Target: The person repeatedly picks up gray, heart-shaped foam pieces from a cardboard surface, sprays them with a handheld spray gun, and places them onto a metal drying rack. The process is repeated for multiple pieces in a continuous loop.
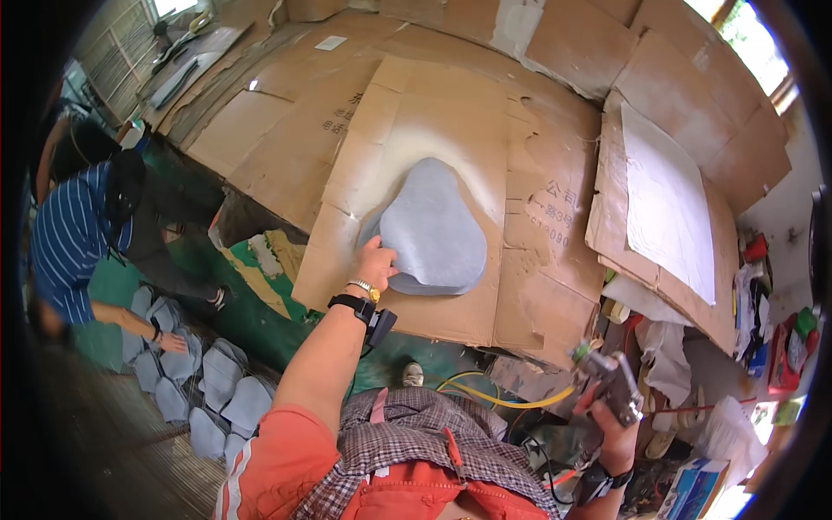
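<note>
A thick grey pad [435, 230], roughly pear-shaped with a smooth face, lies on a brown cardboard sheet [451, 95]. Its narrow end points away from me. My left hand [376, 263] is closed on the pad's near left edge, fingertips at the rim; the thumb is partly hidden. Off to the right, beyond the cardboard's near edge, my right hand [612, 423] grips a metal spray gun [617, 383] with a green part at its front. A pale, whitish film marks the cardboard around the pad's far side.
A yellow hose [511, 403] curves below the table edge. At left, a person in a striped shirt [74, 230] reaches to several grey pads [208, 433] on the floor. A white sheet [667, 204] covers a tilted cardboard panel at right. Bags and boxes [693, 485] crowd the lower right.
</note>
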{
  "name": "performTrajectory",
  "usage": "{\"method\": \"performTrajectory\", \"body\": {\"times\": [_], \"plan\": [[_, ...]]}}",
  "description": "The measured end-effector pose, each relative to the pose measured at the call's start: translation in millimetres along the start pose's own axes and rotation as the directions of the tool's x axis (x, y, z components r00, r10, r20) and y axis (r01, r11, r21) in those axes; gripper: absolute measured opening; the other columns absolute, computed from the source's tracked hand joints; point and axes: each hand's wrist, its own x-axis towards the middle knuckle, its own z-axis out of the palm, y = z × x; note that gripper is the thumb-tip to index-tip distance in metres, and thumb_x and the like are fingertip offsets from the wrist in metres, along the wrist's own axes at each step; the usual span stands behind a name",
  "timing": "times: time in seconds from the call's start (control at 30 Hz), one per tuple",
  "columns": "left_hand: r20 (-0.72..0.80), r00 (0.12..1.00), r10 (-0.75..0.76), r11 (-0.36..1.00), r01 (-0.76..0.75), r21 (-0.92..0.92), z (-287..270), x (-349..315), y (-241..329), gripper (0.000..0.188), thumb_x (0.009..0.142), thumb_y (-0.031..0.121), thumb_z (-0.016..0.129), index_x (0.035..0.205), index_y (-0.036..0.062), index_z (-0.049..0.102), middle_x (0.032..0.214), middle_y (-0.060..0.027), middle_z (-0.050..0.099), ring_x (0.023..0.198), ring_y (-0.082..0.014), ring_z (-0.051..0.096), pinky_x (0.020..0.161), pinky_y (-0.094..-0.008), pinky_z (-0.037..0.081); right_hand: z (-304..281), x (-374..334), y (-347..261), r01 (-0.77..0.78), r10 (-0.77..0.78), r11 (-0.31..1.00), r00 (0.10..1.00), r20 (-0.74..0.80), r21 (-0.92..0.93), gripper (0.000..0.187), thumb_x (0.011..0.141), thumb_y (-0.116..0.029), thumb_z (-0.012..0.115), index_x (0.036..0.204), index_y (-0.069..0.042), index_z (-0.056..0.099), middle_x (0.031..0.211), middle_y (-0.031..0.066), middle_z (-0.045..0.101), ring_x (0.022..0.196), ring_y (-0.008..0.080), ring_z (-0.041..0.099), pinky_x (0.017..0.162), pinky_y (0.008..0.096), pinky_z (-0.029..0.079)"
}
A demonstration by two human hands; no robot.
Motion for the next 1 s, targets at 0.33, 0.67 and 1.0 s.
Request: {"method": "performTrajectory", "body": {"times": [0.33, 0.67, 1.0], "plan": [[0.337, 0.878, 0.340, 0.841, -0.124, -0.527, 8.9, -90.7, 58.5, 0.054, 0.071, -0.008, 0.050, 0.122, 0.0062, 0.054, 0.106, -0.0061, 0.061, 0.094, -0.0189, 0.063, 0.079, -0.0355, 0.057, 50.0, 43.8, 32.1, -0.067, 0.072, 0.997, 0.964, 0.257, -0.026, 0.056, 0.076, -0.016, 0.071, 0.124, 0.004, 0.049, 0.084, 0.0109, 0.062, 0.076, 0.0198, 0.061, 0.073, 0.0316, 0.048], [0.005, 0.953, 0.304, 0.570, -0.178, -0.802, -202.6, -305.3, 7.4, 0.076, 0.076, -0.008, 0.054, 0.146, 0.0090, 0.027, 0.124, -0.0092, 0.056, 0.109, -0.0199, 0.059, 0.094, -0.0375, 0.048, 225.1, 60.9, 88.9, -0.259, 0.480, 0.877, 0.512, 0.713, -0.404, 0.049, 0.078, 0.001, 0.061, 0.125, 0.003, 0.049, 0.090, 0.0094, 0.062, 0.084, 0.0198, 0.062, 0.078, 0.0325, 0.051], [-0.635, 0.748, 0.194, 0.158, -0.663, -0.732, -423.2, -279.1, -119.1, 0.062, 0.079, -0.010, 0.043, 0.138, 0.0083, 0.037, 0.119, -0.0080, 0.057, 0.107, -0.0205, 0.058, 0.093, -0.0381, 0.049, 377.4, -0.9, 174.6, -0.068, 0.703, 0.705, 0.194, 0.684, -0.706, 0.043, 0.074, 0.001, 0.070, 0.113, -0.003, 0.054, 0.088, 0.0061, 0.065, 0.081, 0.0171, 0.065, 0.074, 0.0285, 0.052]]}}
